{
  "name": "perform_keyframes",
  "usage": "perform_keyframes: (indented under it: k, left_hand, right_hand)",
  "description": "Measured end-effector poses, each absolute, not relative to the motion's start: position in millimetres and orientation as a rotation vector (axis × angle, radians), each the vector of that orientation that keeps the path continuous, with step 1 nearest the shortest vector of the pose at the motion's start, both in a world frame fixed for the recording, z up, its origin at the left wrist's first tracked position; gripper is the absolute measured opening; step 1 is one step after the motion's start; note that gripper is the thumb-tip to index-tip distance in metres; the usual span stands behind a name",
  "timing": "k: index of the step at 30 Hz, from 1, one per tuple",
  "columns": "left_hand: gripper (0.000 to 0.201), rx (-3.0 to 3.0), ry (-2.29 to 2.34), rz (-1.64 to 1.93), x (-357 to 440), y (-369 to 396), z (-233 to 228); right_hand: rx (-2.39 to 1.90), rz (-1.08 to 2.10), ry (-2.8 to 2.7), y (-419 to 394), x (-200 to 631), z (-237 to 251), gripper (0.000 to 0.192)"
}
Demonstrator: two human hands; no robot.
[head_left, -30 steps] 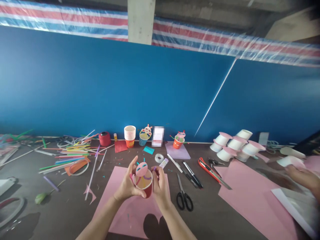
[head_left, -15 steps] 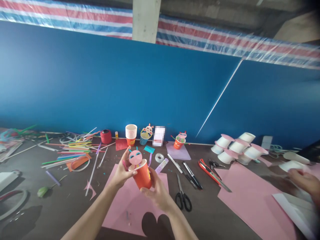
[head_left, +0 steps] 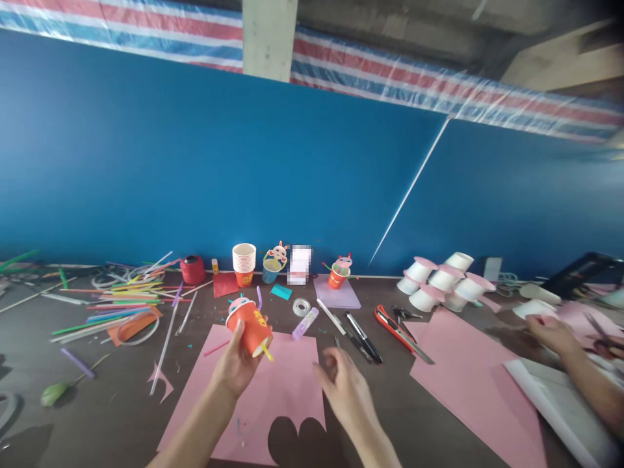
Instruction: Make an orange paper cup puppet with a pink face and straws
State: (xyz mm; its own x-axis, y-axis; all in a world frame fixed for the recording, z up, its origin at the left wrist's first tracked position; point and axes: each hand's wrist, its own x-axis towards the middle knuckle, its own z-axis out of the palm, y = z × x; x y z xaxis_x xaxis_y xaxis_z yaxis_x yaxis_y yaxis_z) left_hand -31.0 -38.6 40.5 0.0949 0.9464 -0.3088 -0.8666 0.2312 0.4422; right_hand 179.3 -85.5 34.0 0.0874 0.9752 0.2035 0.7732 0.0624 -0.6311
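My left hand is closed around an orange paper cup, tilted so its base faces right and towards me. A yellow straw piece pokes out at the base. The pink paper face at the cup's mouth is mostly hidden, and a purple straw arm stands out from its side. My right hand is off the cup, fingers bent and apart, over the scissors, of which only the blade tip shows. Below the cup lies a pink sheet with a notched edge.
Loose straws spread on the left. Stacked cups, two finished cup figures, tape and a glue stick stand or lie ahead. Pens and a red utility knife lie right. Another person's hands work at the far right, one with scissors.
My right hand has let go of the cup and moved right, over the scissors. My left hand has turned the cup so its base shows. The view has shifted slightly right.
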Motion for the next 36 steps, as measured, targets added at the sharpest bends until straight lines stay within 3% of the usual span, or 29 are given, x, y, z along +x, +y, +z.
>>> perform_keyframes:
  k: [5, 19, 23, 28, 31, 36]
  left_hand:
    - [0.037, 0.005, 0.516, 1.389, -33.5, -34.1, 54.1]
    - [0.038, -0.138, 0.472, 1.428, -32.7, -41.9, 81.9]
    - [0.033, -0.167, 0.529, 1.468, -31.1, -42.9, 92.9]
    - [0.029, -0.231, 0.581, 1.526, -24.1, -42.2, 101.8]
    - [0.030, -0.244, 0.593, 1.542, -19.3, -41.9, 105.8]
    - [0.028, -0.232, 0.614, 1.539, -11.9, -43.7, 111.3]
  right_hand:
    - [-2.284, 0.215, -1.886, -102.3, 224.9, 12.7, 0.014]
    - [-2.266, 0.090, -1.972, -96.2, 248.5, -6.2, 0.005]
    - [-2.119, 0.215, -1.867, -92.1, 251.6, -7.1, 0.006]
    - [-1.576, 0.894, -1.560, -89.4, 215.6, -4.2, 0.011]
    - [-1.413, 0.800, -1.593, -91.6, 183.0, 4.5, 0.012]
    - [-1.350, 0.481, -1.796, -90.5, 152.6, 24.0, 0.034]
